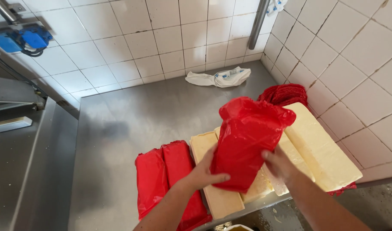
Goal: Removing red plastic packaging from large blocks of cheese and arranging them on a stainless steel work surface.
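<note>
Both hands clamped on a red plastic bag with a block inside [246, 141], held tilted above the pale yellow unwrapped cheese blocks [322, 149] at the front edge of the stainless steel table [131, 119]. Left hand [204, 173] grips the bag's lower left side, thumb across the front. Right hand [279, 164] grips the lower right side, fingers wrapped behind. Bag top is loose and crumpled, pointing away toward the wall.

Under the bag: several bare blocks lying side by side, the longest one against the white tiled wall [345, 55] on the right. Just left of them, touching, two red-wrapped blocks [164, 175] lie flat side by side. A pile of folded red bags [285, 93] sits behind the bare blocks in the corner. A crumpled white plastic bag [219, 78] lies at the back of the table by the wall, well apart from the hands. A blue fitting [22, 40] is mounted on the wall, top left.
</note>
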